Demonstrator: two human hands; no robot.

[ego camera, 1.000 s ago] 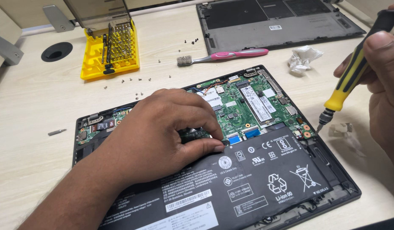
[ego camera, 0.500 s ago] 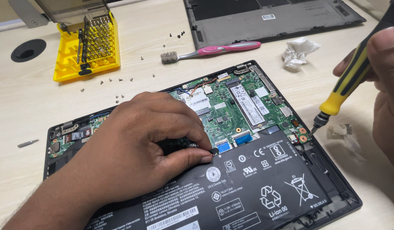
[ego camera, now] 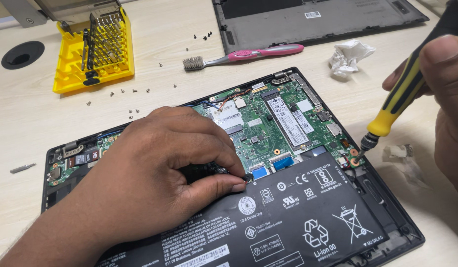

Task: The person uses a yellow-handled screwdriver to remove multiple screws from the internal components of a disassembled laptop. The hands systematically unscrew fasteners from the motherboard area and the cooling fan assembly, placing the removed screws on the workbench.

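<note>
From the head camera, an opened laptop [ego camera: 288, 148] lies bottom-up on the pale counter [ego camera: 31, 118], its green circuit board [ego camera: 268, 128] bare at the top and its black battery [ego camera: 298, 217] filling the lower half. The left hand [ego camera: 154, 178] rests across the left part of the laptop, thumb and forefinger pinched narrow on a small black part [ego camera: 224, 170] at the battery's upper edge; what exactly that part is cannot be told. The right hand [ego camera: 446, 94] comes in from the right edge, its grip closed around a screwdriver [ego camera: 402, 94] with a yellow and black handle, held tilted so that the tip comes down at the laptop's right side, at or just above a screw point beside the battery's upper right corner. Behind the laptop, a pink-handled toothbrush [ego camera: 248, 53] lies on the counter, bristles to the left, just in front of the removed grey bottom cover [ego camera: 313, 20]. A crumpled white tissue [ego camera: 350, 54] sits to the right of the brush. At upper left stands a yellow bit case [ego camera: 93, 54] with its clear lid raised, small loose screws [ego camera: 135, 91] scattered near it, and a round cable hole [ego camera: 22, 54] further left. A single loose bit [ego camera: 22, 168] lies by the laptop's left edge.
</note>
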